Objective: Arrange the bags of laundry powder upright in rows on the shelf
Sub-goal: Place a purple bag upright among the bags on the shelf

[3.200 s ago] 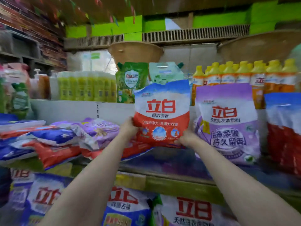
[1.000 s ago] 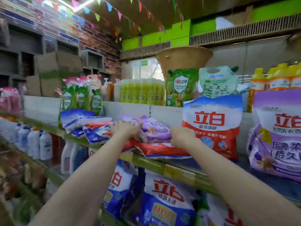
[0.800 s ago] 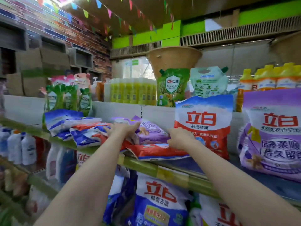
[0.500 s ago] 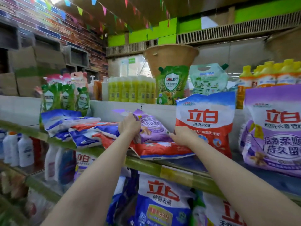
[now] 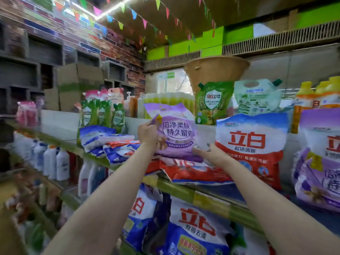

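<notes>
Head view: both arms reach up to the shelf (image 5: 184,190), where a purple bag (image 5: 176,133) of laundry powder is tipped nearly upright, its lower edge resting on a red bag (image 5: 191,172) that lies flat on the shelf boards. The left hand (image 5: 148,134) grips the purple bag's left edge, fingers curled round it; the right hand (image 5: 211,153) holds the bag's lower right corner, thumb and fingers closed on the plastic.

Just to the right stands an upright red-and-white bag (image 5: 252,144), close enough that the right hand is nearly against it, and beyond that another purple bag (image 5: 320,159) also stands upright at the edge of view. To the left, a heap of flat bags (image 5: 110,144) (blue, white and red, overlapping one another) crowds the shelf right up to the left wrist.

Behind, on a raised ledge, sit a green pouch (image 5: 213,102), a pale green pouch (image 5: 257,97), yellow-capped bottles (image 5: 309,96) and a woven basket (image 5: 217,70). Blue bags (image 5: 193,229) fill the shelf below, and white bottles (image 5: 55,164) line the lower left.
</notes>
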{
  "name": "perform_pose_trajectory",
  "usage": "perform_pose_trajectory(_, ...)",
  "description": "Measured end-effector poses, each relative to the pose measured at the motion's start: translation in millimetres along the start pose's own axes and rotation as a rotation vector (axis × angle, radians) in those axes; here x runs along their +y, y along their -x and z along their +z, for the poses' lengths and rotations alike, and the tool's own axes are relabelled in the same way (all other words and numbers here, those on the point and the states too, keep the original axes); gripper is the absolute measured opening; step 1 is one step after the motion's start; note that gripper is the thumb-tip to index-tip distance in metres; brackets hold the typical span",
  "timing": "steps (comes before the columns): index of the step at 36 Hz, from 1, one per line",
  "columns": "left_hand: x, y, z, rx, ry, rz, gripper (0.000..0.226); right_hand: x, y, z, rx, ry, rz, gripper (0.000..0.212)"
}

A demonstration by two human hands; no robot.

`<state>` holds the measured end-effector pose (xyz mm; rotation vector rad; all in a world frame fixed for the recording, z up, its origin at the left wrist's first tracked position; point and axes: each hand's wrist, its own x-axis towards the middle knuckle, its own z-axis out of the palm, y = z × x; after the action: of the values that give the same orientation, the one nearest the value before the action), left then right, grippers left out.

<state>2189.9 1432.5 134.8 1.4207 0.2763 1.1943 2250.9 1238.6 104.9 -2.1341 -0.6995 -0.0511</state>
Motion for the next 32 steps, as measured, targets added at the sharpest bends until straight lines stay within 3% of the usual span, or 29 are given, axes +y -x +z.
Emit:
perform_pose_trajectory(4,3.6,16.1,2.4,-0.14,0.377,-0.115,0.03,11.1,8.4,-9.7,-0.153,-0.447,-0.058,0.039)
perform_pose_trajectory(6,8.1,22.8,8.3,-0.215,0.429,-0.143,0.028,14.1,14.4,-19.6,-0.203,-0.668,-0.066,0.035)
perform_pose_trajectory(9,18.1,38.0,23.8,-0.303,0.407,-0.146,0.019,21.3,31.0,-41.0,-0.204,-0.809,-0.143,0.031)
perform_pose_trajectory(12,25.4,56.9,50.4,-0.356,0.395,-0.123,0.026,33.0,50.6,-66.6,-0.077,-0.824,-0.183,0.036)
perform_pose_trajectory(15,32.7,84.0,82.9,-0.48,0.269,-0.142,0.033,48.6,72.2,-97.2,0.151,-0.759,-0.203,0.051)
perform_pose_trajectory(18,39.6,115.8,113.5,-0.794,0.203,-0.238,0.06,59.4,107.1,-128.8,0.342,-0.622,-0.184,0.061)
perform_pose_trajectory(20,44.4,138.4,128.7,-0.992,0.161,-0.285,0.049,74.9,127.3,-152.0,0.379,-0.59,-0.145,0.061)
perform_pose_trajectory(22,43.1,155.0,143.3,-1.144,0.09,-0.231,0.025,89.8,148.5,-173.8,0.405,-0.565,-0.108,0.074)
perform_pose_trajectory(25,44.1,181.4,162.4,-1.266,-0.048,-0.08,0.027,116.8,182.3,-204.4,0.386,-0.568,-0.041,0.114)
perform_pose_trajectory(27,49.7,206.1,172.6,-1.327,-0.038,-0.036,0.016,126.0,204.1,-221.4,0.34,-0.553,-0.027,0.105)
perform_pose_trajectory(30,55.2,241.8,188.7,-1.372,0.073,-0.013,0.019,134.3,230.9,-241.3,0.323,-0.468,0.001,0.071)
perform_pose_trajectory(32,56.0,262.3,198.1,-1.361,0.07,0.0,0.022,141.4,242.3,-254.8,0.36,-0.422,0.027,0.071)
